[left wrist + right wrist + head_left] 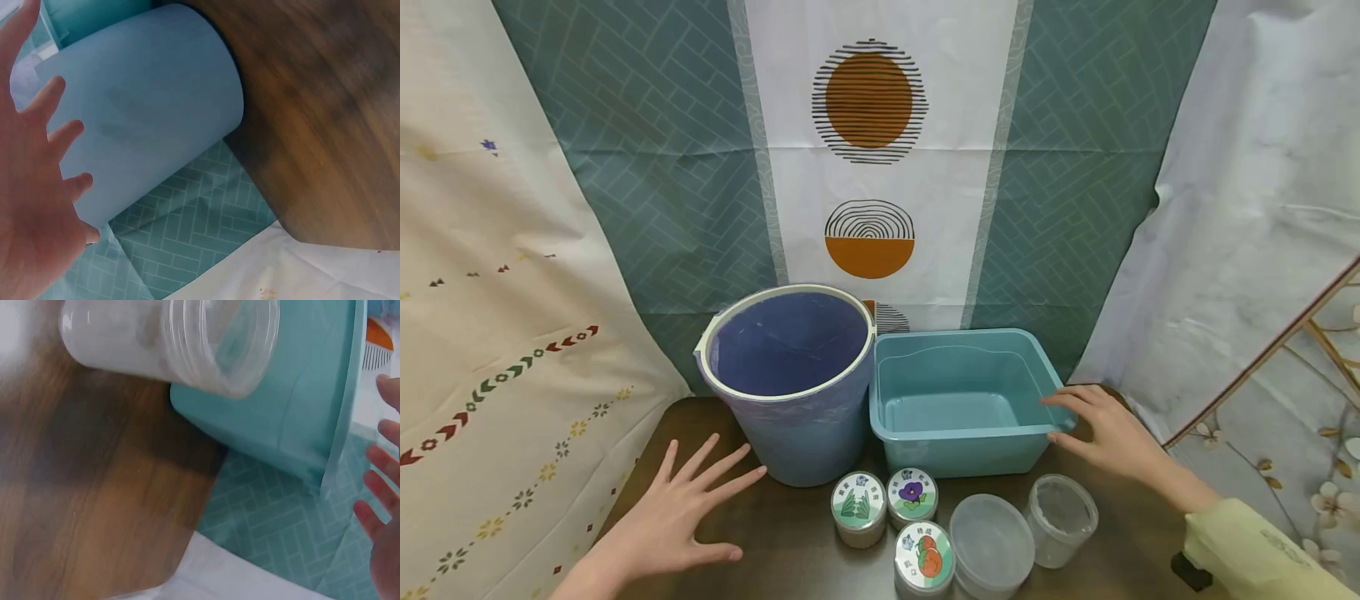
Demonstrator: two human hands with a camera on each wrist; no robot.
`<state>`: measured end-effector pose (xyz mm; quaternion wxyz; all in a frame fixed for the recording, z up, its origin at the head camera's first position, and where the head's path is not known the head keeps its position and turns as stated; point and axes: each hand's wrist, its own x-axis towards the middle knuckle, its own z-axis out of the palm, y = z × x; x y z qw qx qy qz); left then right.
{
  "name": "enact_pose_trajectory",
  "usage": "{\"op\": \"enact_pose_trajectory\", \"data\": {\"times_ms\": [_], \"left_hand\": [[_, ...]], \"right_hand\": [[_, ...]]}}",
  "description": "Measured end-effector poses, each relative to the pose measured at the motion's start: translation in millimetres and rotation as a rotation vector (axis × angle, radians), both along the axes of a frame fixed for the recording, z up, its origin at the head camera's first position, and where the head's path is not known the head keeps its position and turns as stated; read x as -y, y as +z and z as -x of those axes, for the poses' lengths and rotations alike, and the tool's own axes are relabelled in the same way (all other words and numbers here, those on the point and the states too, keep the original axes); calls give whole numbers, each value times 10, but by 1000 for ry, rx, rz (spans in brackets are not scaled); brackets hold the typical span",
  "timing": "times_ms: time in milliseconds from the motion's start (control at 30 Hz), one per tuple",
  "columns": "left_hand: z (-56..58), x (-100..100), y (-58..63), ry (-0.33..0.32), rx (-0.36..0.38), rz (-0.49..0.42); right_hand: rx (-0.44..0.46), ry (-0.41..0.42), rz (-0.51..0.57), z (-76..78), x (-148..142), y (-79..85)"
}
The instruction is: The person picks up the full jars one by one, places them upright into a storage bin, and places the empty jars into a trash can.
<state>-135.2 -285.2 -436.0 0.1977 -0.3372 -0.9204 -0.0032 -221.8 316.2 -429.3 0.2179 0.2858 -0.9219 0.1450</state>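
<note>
My left hand (662,521), fingers straight and spread, hovers in front of a blue bucket (801,437) with a white rim. In the left wrist view its fingers overlap the bucket wall (150,94). My right hand (1101,429) is at the right end of a teal plastic basin (962,454), fingers extended and relaxed around that corner. The right wrist view has its fingers (381,461) apart from the basin's rim (347,394), with nothing held. Just below this hand stands a clear open-topped jar (1060,529).
Before the basin stand three small jars with picture lids: green leaves (858,500), a purple flower (913,493) and red-orange fruit (923,557). Beside them is a wider translucent tub (992,537). Patterned cloth (700,167) hangs behind the brown wooden table (790,533).
</note>
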Motion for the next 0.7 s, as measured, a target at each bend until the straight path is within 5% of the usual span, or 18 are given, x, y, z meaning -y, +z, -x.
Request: {"op": "enact_pose_trajectory", "data": {"times_ms": [467, 700], "left_hand": [[-43, -181, -122, 71, 109, -83], [-62, -303, -205, 103, 171, -128]], "right_hand": [[82, -111, 46, 188, -143, -94], [266, -198, 114, 181, -217, -194]]}}
